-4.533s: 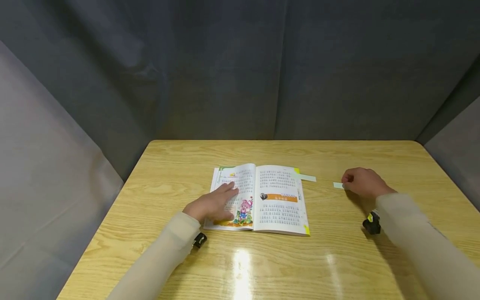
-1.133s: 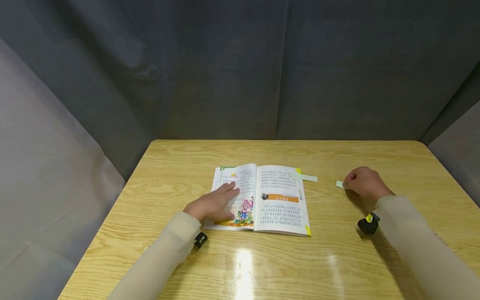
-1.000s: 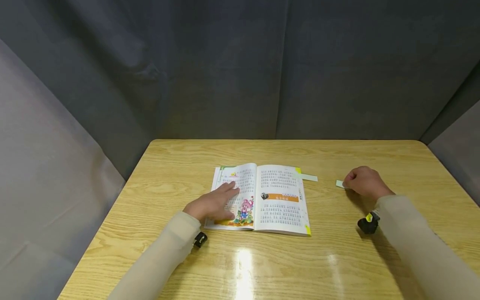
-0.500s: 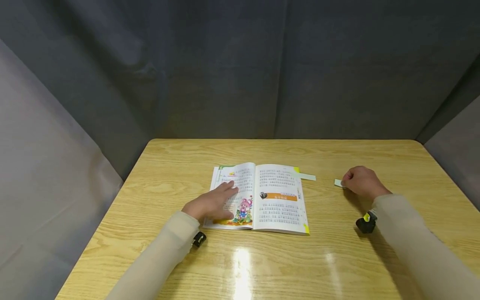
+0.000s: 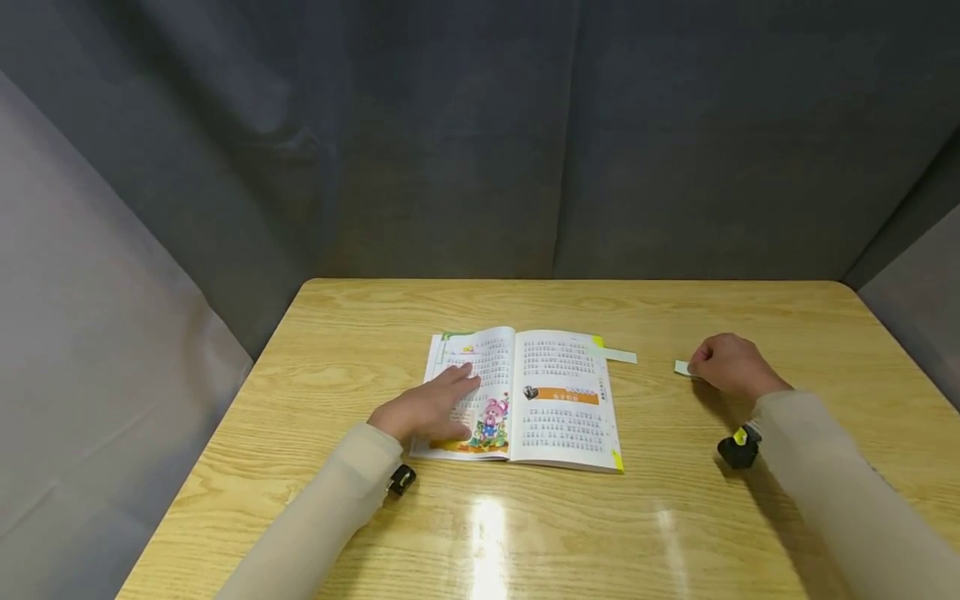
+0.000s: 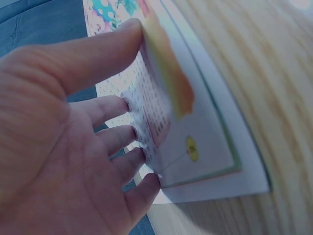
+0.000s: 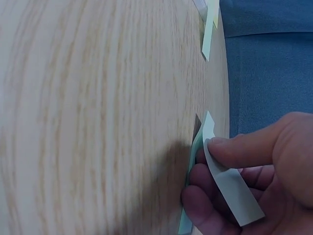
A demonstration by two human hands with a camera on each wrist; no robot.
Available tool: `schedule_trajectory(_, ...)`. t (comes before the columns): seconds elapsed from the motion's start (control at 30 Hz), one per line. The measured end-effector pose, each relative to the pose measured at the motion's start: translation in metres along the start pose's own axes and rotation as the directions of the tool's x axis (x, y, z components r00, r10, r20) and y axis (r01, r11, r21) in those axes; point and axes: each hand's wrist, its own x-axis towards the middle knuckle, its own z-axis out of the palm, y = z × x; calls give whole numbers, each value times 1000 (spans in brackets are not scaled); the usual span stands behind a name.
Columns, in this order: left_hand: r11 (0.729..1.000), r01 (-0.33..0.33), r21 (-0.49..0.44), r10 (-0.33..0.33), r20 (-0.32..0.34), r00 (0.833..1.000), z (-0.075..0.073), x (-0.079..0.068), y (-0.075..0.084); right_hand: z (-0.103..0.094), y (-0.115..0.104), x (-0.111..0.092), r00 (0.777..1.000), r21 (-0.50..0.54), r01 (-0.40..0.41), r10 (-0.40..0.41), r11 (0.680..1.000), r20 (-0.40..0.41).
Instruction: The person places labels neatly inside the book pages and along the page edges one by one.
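An open book (image 5: 562, 446) with printed text and a pink cartoon animal lies on the table. My left hand (image 5: 426, 408) rests on its left page, fingers extended and thumb spread near the picture. The left wrist view shows the fingertips touching the page (image 6: 205, 142). Off to the book's right, my right hand (image 5: 737, 367) pinches a pale green paper strip (image 5: 681, 367) close to the tabletop. In the right wrist view one pale strip (image 7: 234, 193) bends between thumb and fingers, and a greener length (image 7: 186, 223) runs beneath the fingers; I cannot tell whether they are joined.
Another pale green strip (image 5: 621, 356) sticks out from the book's upper right edge. The wooden table (image 5: 555, 533) ends at a dark curtain (image 5: 450, 150) at the back. A pale cloth (image 5: 97, 333) hangs at the left. Black wrist cameras sit under both sleeves.
The right hand keeps its pinch near the same spot, its fingers slightly turned since the earliest frame. The left hand stays on the page. The head view shifts slightly.
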Motion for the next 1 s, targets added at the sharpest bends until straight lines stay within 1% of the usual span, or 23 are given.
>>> schedule_trajectory(0.23,1000,2,-6,-2,-4,1000,-1,-1,1,-2,-1,1,1000,-5,-1,1,1000,-4)
schedule_trajectory(0.53,1000,20,-9,-20,0,1000,1,1,1,0,1,1,1000,-3,-10,10,1000,17)
schedule_trajectory(0.8,1000,12,2,-11,-5,1000,0,1,2,0,0,1,1000,0,-9,9,1000,8)
schedule_trajectory(1.0,1000,3,-3,-3,-6,1000,2,1,0,0,0,1,1000,9,-11,11,1000,15)
